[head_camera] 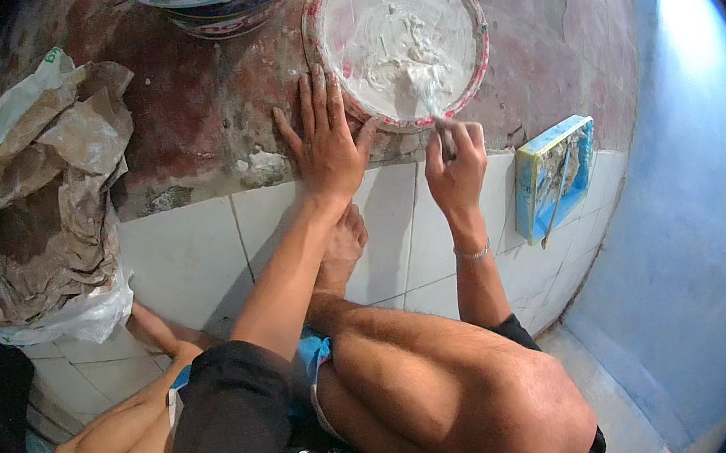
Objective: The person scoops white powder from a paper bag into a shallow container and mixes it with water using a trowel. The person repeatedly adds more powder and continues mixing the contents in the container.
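A round lid-like tray (pixel 483 48) with a red rim lies on the floor, coated inside with white paste (pixel 384 45). My left hand (pixel 328 144) rests palm down at its near left rim, fingers spread, thumb against the edge and nothing held. Pinched in the fingers of my right hand (pixel 458 157) is a small spreading tool (pixel 430 97), whose working end is in the lumpy paste near the rim. Motion blur and paste obscure the tool's exact shape, and my fingers hide its handle.
A crumpled brown paper sack (pixel 69 211) inside white plastic stands at left. Beyond is a blue paint bucket (pixel 221 9). On the white floor tiles (pixel 180 252) at right sits a blue box (pixel 529 192) with a thin stick (pixel 556 206), near the blue wall (pixel 671 194).
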A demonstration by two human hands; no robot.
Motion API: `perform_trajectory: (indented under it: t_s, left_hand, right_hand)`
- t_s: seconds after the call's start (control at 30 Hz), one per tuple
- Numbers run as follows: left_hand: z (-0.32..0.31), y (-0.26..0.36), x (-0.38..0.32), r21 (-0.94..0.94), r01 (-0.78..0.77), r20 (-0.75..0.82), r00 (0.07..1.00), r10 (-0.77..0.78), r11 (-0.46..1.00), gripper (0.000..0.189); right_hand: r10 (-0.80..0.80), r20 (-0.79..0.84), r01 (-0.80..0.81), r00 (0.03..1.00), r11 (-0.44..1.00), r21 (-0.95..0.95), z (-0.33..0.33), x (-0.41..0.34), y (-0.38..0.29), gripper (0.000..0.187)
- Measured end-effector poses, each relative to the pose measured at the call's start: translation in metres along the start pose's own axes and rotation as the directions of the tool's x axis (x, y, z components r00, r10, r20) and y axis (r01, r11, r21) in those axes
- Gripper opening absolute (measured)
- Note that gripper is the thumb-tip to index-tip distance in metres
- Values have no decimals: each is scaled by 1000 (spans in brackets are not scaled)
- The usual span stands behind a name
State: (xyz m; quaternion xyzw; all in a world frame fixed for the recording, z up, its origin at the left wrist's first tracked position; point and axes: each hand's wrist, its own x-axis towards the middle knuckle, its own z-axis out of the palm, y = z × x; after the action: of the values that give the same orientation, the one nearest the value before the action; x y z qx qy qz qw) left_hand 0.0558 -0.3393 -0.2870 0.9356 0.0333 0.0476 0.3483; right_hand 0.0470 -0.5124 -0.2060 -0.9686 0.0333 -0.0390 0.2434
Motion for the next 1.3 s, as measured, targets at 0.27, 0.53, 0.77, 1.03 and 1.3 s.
perform_trajectory:
  t_s: [0.27,0.53,0.77,1.03,1.3]
  left_hand:
    - [0,-1,0,34,-1,7,1000,1,999,99]
    - [-2,0,-1,35,-5,41,999,4,999,101]
    - [-2,1,2,39,-17,26,1000,16,999,99]
    - [-2,1,1,50,-21,38,999,20,999,99]
    - [-5,1,0,27,-17,64,998,16,999,97]
  right_hand:
    - [-7,-13,7,1000,999,46,-1,13,31,23]
    - [-114,41,111,993,991,82,-6,21,31,19]
    - [60,79,-65,995,996,64,-6,23,38,23]
    - [91,138,-103,986,991,82,-1,35,25,26]
    - [-117,92,114,989,993,35,3,43,34,26]
